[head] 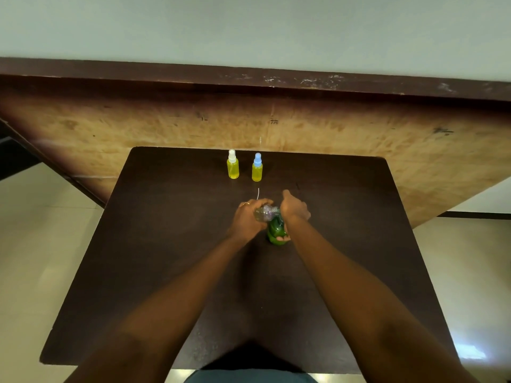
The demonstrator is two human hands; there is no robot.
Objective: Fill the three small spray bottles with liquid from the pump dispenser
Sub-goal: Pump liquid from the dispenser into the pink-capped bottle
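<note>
Two small spray bottles stand upright at the far side of the dark table [166,258], both holding yellow liquid: one with a white cap [232,165] and one with a blue cap [257,167]. My left hand [247,218] grips a third small clear bottle [264,213], tilted sideways with its threaded neck toward the right. My right hand [293,210] grips the green pump dispenser [276,229], which stands just below the clear bottle. A thin white tube [258,193] lies on the table beyond my hands. The dispenser's pump head is hidden by my hands.
The table butts against a large worn wooden board [193,125] leaning behind it. Pale floor tiles [33,244] show on both sides.
</note>
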